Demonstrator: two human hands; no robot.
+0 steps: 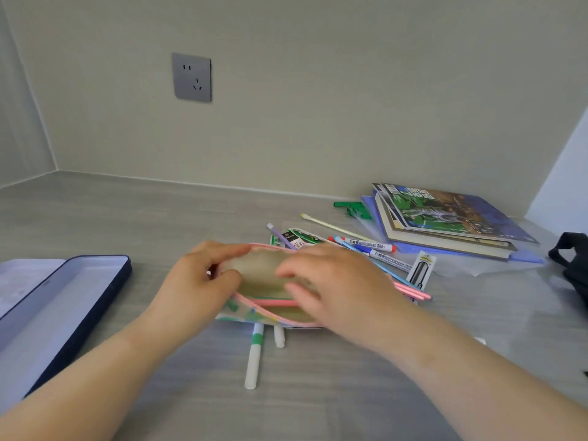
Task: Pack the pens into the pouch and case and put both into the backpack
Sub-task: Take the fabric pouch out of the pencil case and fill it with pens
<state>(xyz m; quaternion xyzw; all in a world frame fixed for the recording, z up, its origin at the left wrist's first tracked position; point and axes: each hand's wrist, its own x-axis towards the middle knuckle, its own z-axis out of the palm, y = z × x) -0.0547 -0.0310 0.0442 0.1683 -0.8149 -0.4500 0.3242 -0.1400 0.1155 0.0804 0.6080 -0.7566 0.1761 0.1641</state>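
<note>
Your left hand (pixel 203 281) pinches the left end of the soft, patterned fabric pouch (pixel 254 275) with the pink zip edge. The fingers sit on the far lip and the thumb nearer you, spreading the mouth. Your right hand (pixel 337 281) lies over the right half of the mouth, fingers reaching toward your left thumb. It is blurred, so you cannot tell whether it grasps anything.

The pouch lies on the grey table between your two hands. Judge it light and limp: let the lip go and the mouth will likely sag shut. The zip edge looks the firmest part, so keep your pinch there.

A slim pink pen (pixel 276 302) lies in the mouth just below your right fingertips. More thin pink pens (pixel 413 292) stick out past the back of your right hand. A white marker with a green band (pixel 254 354) pokes out under the pouch, toward your left wrist. These should be light, stiff and smooth, and apt to roll, so take each one mid-barrel.

The open dark-blue hard case (pixel 89 319) sits well outside your left hand, and it looks rigid.
</note>
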